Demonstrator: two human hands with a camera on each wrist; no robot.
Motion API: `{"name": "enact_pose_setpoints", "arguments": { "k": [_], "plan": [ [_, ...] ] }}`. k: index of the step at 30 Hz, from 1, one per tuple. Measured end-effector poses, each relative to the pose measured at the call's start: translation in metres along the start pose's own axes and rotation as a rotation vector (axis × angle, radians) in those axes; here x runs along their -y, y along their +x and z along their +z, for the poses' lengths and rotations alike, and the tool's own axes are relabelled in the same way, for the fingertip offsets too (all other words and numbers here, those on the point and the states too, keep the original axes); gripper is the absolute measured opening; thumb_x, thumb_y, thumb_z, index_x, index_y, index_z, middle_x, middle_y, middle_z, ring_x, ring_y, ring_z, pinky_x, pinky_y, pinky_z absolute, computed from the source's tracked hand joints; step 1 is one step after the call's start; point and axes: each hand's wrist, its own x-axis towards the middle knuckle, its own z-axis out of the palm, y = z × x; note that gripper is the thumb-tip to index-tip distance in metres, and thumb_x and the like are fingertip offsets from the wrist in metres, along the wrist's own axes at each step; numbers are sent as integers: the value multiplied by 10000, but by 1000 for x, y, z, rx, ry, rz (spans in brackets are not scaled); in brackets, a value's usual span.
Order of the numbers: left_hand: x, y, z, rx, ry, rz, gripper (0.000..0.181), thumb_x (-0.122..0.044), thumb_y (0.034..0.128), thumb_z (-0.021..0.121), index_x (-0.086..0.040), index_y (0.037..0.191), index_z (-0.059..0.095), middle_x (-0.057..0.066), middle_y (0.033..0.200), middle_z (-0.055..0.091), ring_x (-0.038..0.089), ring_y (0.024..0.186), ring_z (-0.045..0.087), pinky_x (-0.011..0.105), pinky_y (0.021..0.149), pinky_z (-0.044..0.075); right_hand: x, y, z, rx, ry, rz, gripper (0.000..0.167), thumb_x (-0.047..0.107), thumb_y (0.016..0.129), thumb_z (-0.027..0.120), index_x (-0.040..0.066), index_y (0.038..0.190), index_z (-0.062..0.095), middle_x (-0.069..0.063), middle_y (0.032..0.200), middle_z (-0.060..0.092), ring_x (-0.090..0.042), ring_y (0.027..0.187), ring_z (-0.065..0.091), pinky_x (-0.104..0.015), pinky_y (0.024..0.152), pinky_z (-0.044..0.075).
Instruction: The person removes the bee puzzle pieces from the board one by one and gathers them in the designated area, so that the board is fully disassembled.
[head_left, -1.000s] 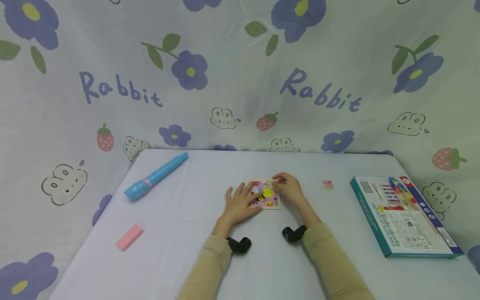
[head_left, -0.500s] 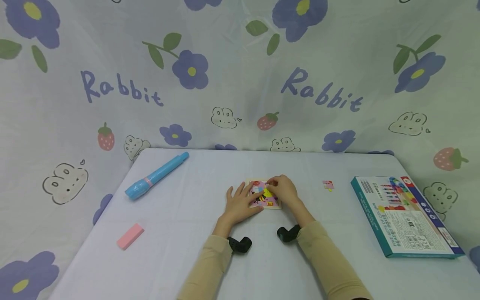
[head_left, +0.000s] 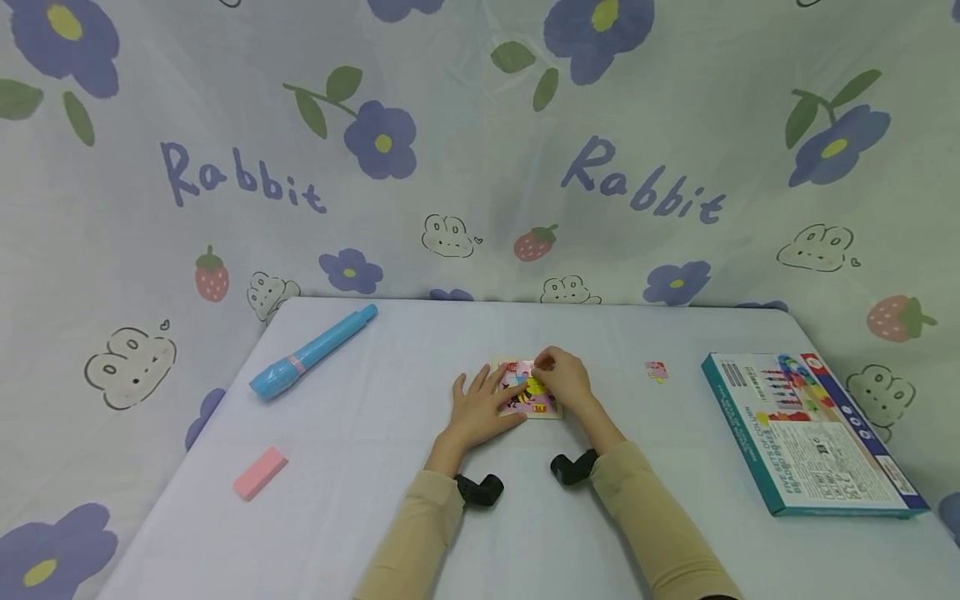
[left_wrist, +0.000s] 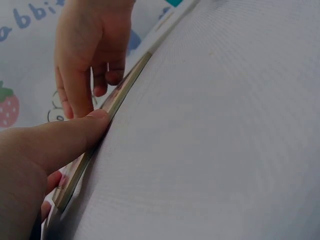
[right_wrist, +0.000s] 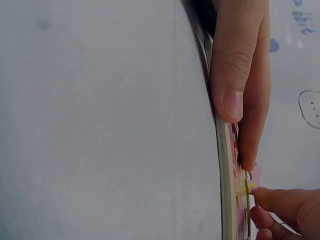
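A small square wooden jigsaw puzzle [head_left: 542,408] with a bee picture lies mid-table, partly covered by both hands. My left hand [head_left: 477,414] rests on its left side, fingers spread, with the thumb along the near edge of the frame in the left wrist view. Over the upper right part of the puzzle, my right hand [head_left: 567,380] pinches a puzzle piece [right_wrist: 256,175] between thumb and fingers; its pink and yellow face shows tilted up in the right wrist view. Another puzzle piece [head_left: 656,371], pink with a yellow tab, lies loose to the right.
A teal-edged box [head_left: 813,437] lies at the right of the white table [head_left: 360,517]. At the left are a blue flashlight-shaped stick [head_left: 313,353] and a pink block [head_left: 260,473]. A printed curtain [head_left: 480,150] hangs behind the table.
My right hand has moved left from the puzzle's upper right edge to over its upper part, then shifted only slightly. The left hand has stayed in place.
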Motion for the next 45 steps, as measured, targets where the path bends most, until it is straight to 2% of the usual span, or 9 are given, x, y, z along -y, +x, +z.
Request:
{"name": "enact_pose_setpoints", "arguments": {
  "k": [6, 13, 20, 31, 38, 45],
  "plan": [
    [0, 0, 1, -3, 11, 7, 544, -580, 869, 477, -360, 1366, 446, 21, 1514, 258, 299, 1395, 167, 606, 1046, 60, -3, 1, -2, 32, 157, 69, 261, 156, 860, 637, 45, 1097, 639, -87, 923, 621, -190, 808, 540, -287, 692, 447],
    [1, 0, 3, -14, -9, 13, 546, -576, 865, 489, -350, 1361, 458, 23, 1513, 260, 301, 1394, 169, 608, 1045, 57, -8, 1, -9, 63, 296, 150, 295, 187, 883, 599, 35, 1133, 638, -123, 1038, 616, -201, 855, 538, -268, 708, 462],
    [1, -1, 2, -23, -5, 18, 549, -579, 862, 491, -350, 1360, 459, 22, 1513, 259, 302, 1394, 169, 609, 1046, 59, -15, 0, -23, -6, 290, 168, 311, 223, 901, 582, 24, 1132, 639, -135, 1102, 614, -229, 977, 525, -325, 819, 448],
    [2, -1, 1, -18, -16, 18, 549, -569, 862, 502, -343, 1361, 459, 19, 1516, 252, 298, 1398, 157, 609, 1047, 48, -33, -4, -47, -78, 308, 188, 337, 246, 919, 554, -9, 1127, 625, -156, 1078, 621, -216, 925, 527, -295, 776, 437],
    [2, 0, 1, -18, -16, 22, 555, -573, 862, 496, -341, 1365, 455, 16, 1517, 248, 299, 1398, 157, 611, 1044, 51, -48, -6, -59, -113, 277, 188, 350, 254, 925, 548, -17, 1132, 624, -157, 1077, 624, -192, 907, 532, -243, 737, 424],
    [2, 0, 1, -23, -20, 28, 555, -558, 863, 506, -333, 1368, 453, 22, 1515, 253, 308, 1395, 159, 615, 1039, 53, -60, -11, -70, -139, 331, 203, 342, 213, 936, 533, -46, 1148, 599, -131, 989, 636, -106, 803, 544, -195, 684, 447]
  ]
}}
